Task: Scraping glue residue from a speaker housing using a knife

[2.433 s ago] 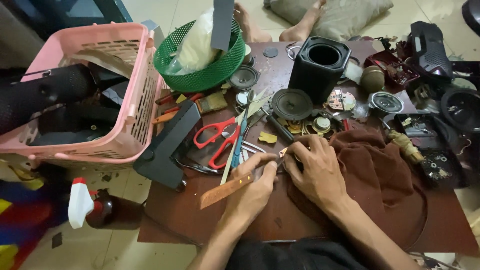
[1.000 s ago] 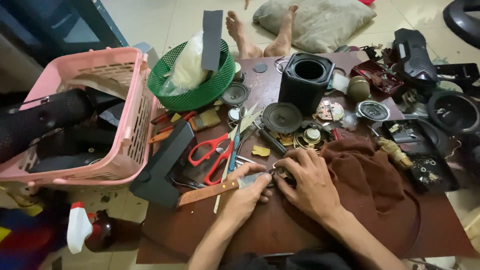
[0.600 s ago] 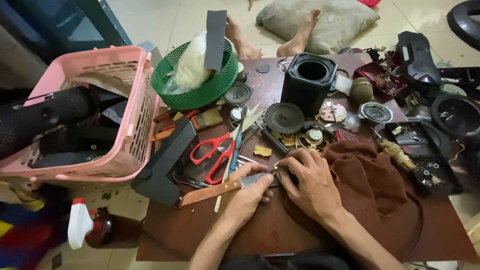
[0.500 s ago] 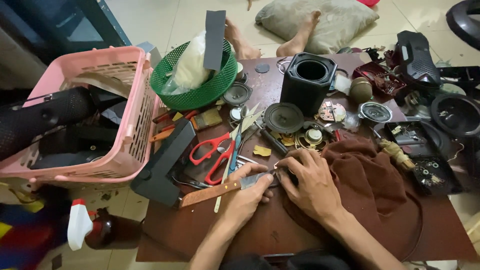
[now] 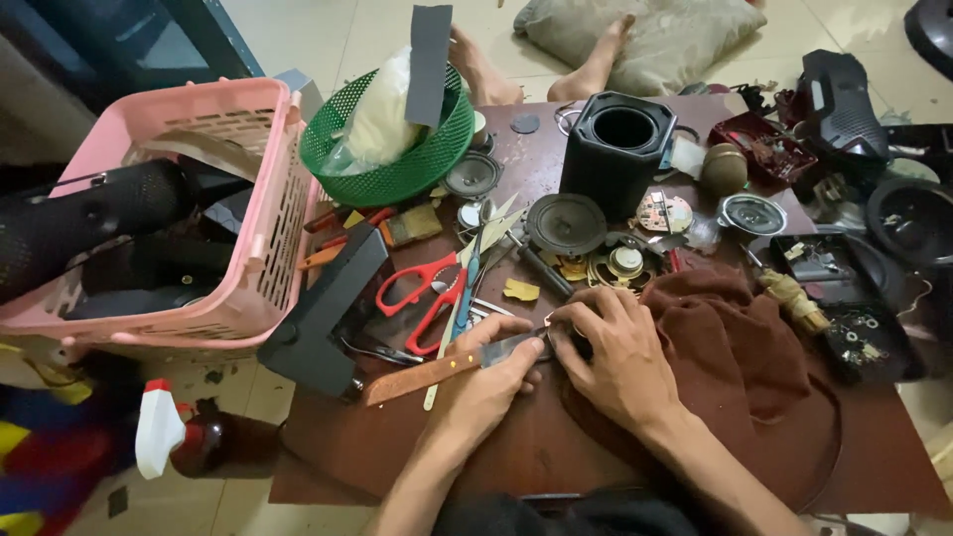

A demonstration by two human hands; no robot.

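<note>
Two hands work near the front edge of the desk (image 5: 328, 447), a dark reddish wooden top. The left hand (image 5: 486, 382) has its fingers curled tight around one knife (image 5: 447, 364) with a long brown wooden handle; its long axis runs low-left to upper-right, handle end toward the left edge, grey blade pointing right into the other hand. The right hand (image 5: 615, 352) lies palm down, fingers pressed together over a small dark part at the blade's tip; what that part is cannot be made out. Under the right wrist spreads one rumpled brown cloth (image 5: 735, 347), soft and folded.

Just beyond the hands lies one pair of red-handled scissors (image 5: 427, 293), and to their left one flat black slab (image 5: 323, 308) tilts over the left edge. Further in, two round speaker cones (image 5: 566, 220) sit near mid-desk. Behind them stands one black square-sided housing (image 5: 617, 149) with a round hole on top. At the far left corner rests one green mesh basket (image 5: 397, 174), and off the left edge one pink slatted plastic basket (image 5: 268, 218).
</note>
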